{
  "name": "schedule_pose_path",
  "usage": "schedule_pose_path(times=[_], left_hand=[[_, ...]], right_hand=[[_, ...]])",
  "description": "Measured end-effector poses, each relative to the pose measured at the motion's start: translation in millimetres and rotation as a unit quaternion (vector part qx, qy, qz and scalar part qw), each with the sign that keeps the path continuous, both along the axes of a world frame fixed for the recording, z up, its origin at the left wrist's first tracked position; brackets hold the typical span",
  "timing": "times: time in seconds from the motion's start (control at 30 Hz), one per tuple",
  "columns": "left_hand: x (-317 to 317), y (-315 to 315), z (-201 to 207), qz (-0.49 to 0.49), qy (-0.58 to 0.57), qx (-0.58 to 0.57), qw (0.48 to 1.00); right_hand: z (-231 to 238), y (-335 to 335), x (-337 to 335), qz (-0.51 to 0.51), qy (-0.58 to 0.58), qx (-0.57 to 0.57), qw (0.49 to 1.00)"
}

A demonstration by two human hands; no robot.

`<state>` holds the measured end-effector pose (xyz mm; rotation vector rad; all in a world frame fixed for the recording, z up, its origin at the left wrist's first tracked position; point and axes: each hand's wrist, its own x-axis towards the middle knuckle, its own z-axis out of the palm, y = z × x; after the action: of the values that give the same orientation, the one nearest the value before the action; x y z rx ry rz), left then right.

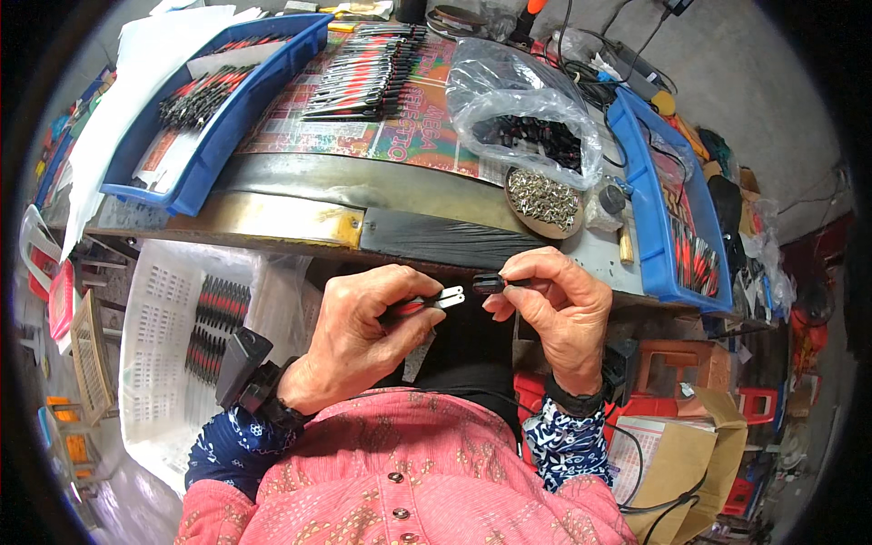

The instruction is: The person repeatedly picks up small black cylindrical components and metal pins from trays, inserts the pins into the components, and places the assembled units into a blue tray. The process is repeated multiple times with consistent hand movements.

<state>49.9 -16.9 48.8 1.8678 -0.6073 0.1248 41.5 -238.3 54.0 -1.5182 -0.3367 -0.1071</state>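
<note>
Closed around a red-and-black handle, my left hand [372, 318] points its flat silver metal end [450, 297] with small holes to the right. My right hand [559, 313] pinches a small black plastic piece [489, 282] between thumb and fingertips. A short gap separates this piece from the metal end. Both hands are over my lap, in front of the bench edge. Beyond them, an open clear plastic bag [509, 77] holds many similar-looking black pieces [536, 136]. Beside it, a round bowl [518, 211] contains small silver metal parts [545, 200].
A blue tray [204, 186] with red-and-black slim tools stands at the left, another blue tray [668, 259] at the right. Slim silver, red and black tools [368, 73] lie in a row at the back. A white basket [150, 363] with red-and-black handles is at lower left.
</note>
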Motion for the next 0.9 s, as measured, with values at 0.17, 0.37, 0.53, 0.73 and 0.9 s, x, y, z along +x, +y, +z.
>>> schedule_pose_path(times=[0.17,0.37,0.53,0.73,0.9], left_hand=[[-1.2,0.8,1.7,0.002,0.001,0.001,1.000],[-3.4,2.1,0.6,0.006,-0.003,-0.002,1.000],[-4.3,2.0,1.2,0.007,0.004,0.004,1.000],[-3.3,1.7,0.6,-0.006,0.005,0.000,1.000],[-4.4,0.0,-2.6,-0.003,0.015,-0.008,1.000]], right_hand=[[-1.2,1.0,0.3,0.010,-0.012,0.007,1.000],[-3.7,3.4,-2.3,0.013,-0.011,0.005,1.000],[-4.7,2.6,-2.3,0.018,-0.011,0.009,1.000],[-6.4,1.8,-2.2,0.023,-0.025,0.019,0.999],[-8.4,1.3,-3.3,0.013,-0.035,0.008,0.999]])
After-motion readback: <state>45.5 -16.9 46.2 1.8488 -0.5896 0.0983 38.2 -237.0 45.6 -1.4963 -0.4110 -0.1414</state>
